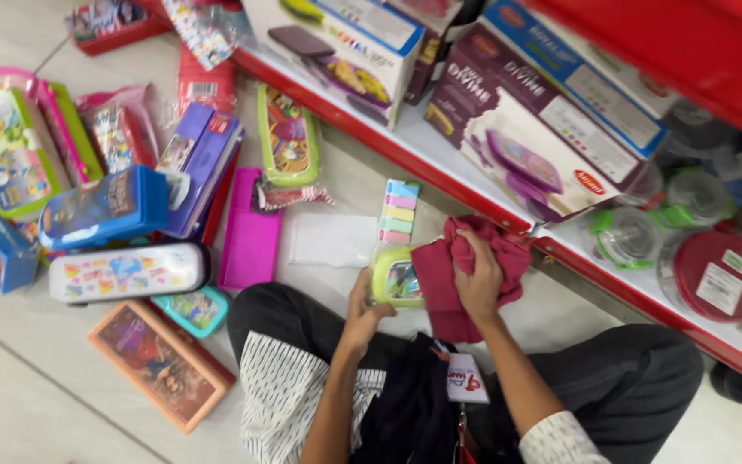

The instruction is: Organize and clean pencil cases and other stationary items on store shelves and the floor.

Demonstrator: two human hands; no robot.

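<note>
Person: seated on the floor [10,378], knees up in dark trousers, a tag hanging at the chest.
Left hand [361,311]: fingers curled around the near end of a small green box [395,279], holding it just above the lap.
Right hand [479,277]: fingers closed on a bunched red cloth [448,283], pressed against the green box's right side.
Green box: lime rim, picture lid, between the two hands and close to the shelf's front edge.
Progress: the cloth covers part of the box, so wiping looks under way; how much of it is clean cannot be told.
Near left floor: an orange flat box [161,363], a teal box [192,309] and a white pencil box [127,271], lying side by side.
Middle floor: a magenta box [249,241], a clear sleeve, a strip of pastel tabs [398,212].
Far left floor: blue, purple and green boxes in a loose heap, untouched by the cloth at this moment.
Shelf [440,185]: red-edged, low, along the right; it carries large cartons [526,146] and round lidded containers [714,275].
</note>
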